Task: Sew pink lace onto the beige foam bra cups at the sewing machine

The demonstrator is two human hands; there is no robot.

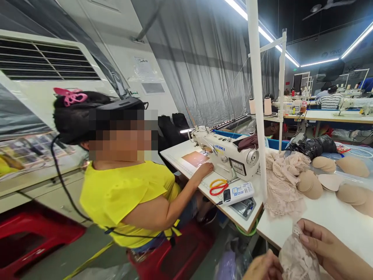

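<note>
At the bottom right, my right hand [326, 243] pinches a piece of beige lace fabric [300, 256] between thumb and fingers at its top end. My left hand [265, 266] is at the lace's left side, fingers curled against its edge; the frame cuts off part of both hands. The lace hangs bunched between them, in front of the white table edge. Beyond it on the table lies a heap of similar beige lace [282, 190]. To the right of the heap are several beige moulded cup pads [310, 184], some stacked.
On my left a person in a yellow top [128, 198] sits at a JUKI sewing machine [224, 151]. Red-and-orange-handled scissors [218, 186] and a white boxy device [238, 193] lie beside it. A white upright pole [258, 97] rises between the tables. Black plastic bundles [313, 146] lie behind the pads.
</note>
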